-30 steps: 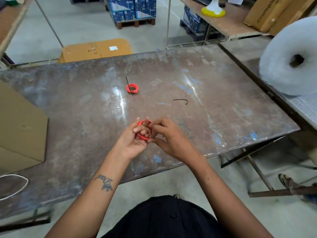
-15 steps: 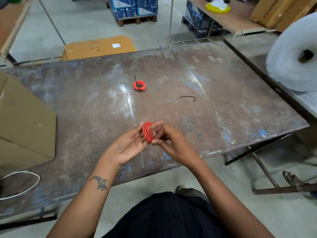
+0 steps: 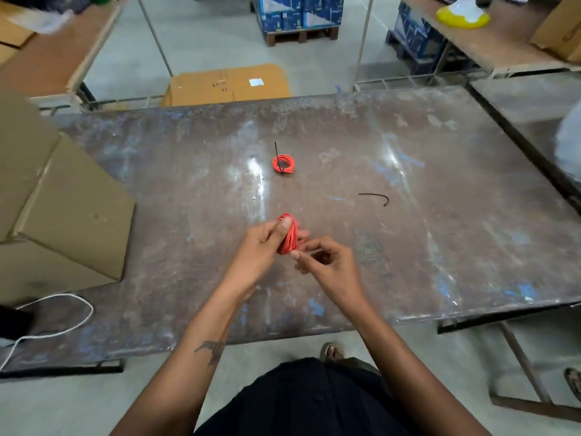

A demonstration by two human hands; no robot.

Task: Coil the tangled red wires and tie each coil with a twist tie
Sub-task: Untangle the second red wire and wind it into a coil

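Note:
My left hand (image 3: pixel 262 247) grips a red wire coil (image 3: pixel 290 237) held on edge above the worn metal table (image 3: pixel 456 247), thumb pressed on its top. My right hand (image 3: pixel 328 262) pinches the coil's lower end with thumb and forefinger. A second red wire coil (image 3: pixel 284 163) lies flat farther back on the table, with a black twist tie (image 3: pixel 278 155) around it and sticking up. A loose black twist tie (image 3: pixel 375 197) lies on the table to the right of my hands.
A large cardboard box (image 3: pixel 59 209) stands on the table's left side, with a white cord (image 3: pixel 53 322) looping in front of it. A white foam roll (image 3: pixel 570 143) sits at the right edge. Flattened cardboard (image 3: pixel 229 84) lies on the floor beyond the table.
The coil has turned from flat-facing to on edge between my hands. My left thumb now presses its top, and my right fingers have dropped to its lower end.

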